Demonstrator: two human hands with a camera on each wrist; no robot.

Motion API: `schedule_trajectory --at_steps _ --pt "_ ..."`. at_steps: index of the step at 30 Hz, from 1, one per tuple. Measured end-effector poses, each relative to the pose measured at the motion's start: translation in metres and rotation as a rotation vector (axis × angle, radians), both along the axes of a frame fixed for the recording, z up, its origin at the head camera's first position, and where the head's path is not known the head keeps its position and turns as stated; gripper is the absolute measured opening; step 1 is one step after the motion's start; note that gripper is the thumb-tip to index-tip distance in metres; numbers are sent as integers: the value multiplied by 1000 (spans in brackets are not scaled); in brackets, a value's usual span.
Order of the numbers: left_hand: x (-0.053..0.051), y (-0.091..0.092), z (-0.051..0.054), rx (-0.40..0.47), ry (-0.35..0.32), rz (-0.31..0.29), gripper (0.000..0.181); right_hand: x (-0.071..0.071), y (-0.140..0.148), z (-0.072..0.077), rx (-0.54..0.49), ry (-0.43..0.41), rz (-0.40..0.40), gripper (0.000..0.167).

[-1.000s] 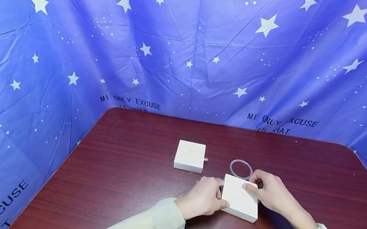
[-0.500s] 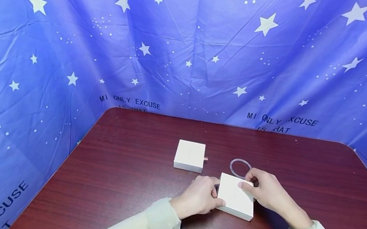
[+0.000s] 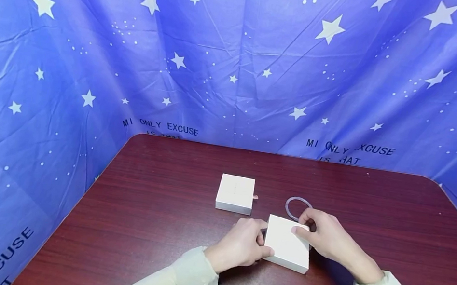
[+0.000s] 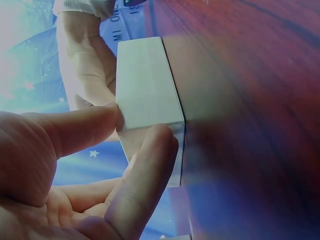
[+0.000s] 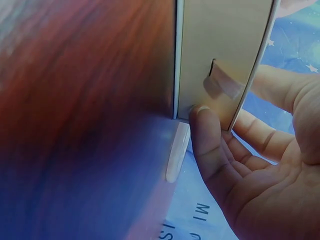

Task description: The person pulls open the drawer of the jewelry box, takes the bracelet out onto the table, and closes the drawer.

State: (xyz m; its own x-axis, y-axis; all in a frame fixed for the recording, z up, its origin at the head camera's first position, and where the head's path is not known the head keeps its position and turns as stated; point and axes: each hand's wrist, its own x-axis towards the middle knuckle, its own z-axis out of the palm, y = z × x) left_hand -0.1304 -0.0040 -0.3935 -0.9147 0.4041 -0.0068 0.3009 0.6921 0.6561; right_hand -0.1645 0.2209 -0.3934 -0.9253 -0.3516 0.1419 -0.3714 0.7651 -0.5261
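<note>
In the head view a flat white square box [image 3: 287, 244] lies on the table between both hands. My left hand [image 3: 240, 242] holds its left side, thumb at the near left corner and index finger toward the far left one. My right hand [image 3: 327, 234] grips the far right corner, thumb on top. In the right wrist view, a ribbon tab [image 5: 225, 84] sticks out of a slot in the box's end panel, with a fingertip [image 5: 202, 112] against that panel. Just behind the box lies a pale translucent bangle [image 3: 287, 205], partly hidden by the right hand.
A second white box [image 3: 235, 193] with a small pink tab [image 3: 255, 197] stands farther back on the left. The dark red wooden table [image 3: 157, 210] reaches back to a blue star-printed cloth [image 3: 225, 40] hanging behind and at the sides.
Both hands and the held box have shifted a little to the left, closer to the second box. The grips look the same. The bangle stays in place.
</note>
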Motion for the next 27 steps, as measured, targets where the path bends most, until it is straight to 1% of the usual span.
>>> schedule_trajectory --at_steps 5,11,17,21,27 --pt "0 -3 0 -7 12 -1 20 0 -3 -1 -8 -8 6 20" --pt "0 -6 0 -8 7 1 21 0 -6 -1 -15 -3 15 20" --pt "1 -9 2 2 -2 1 21 1 -9 0 -20 5 19 19" --pt "2 -11 2 17 3 -6 21 1 -10 0 -18 4 16 19" --pt "3 -14 2 27 6 -5 20 0 -13 1 -16 0 18 19"
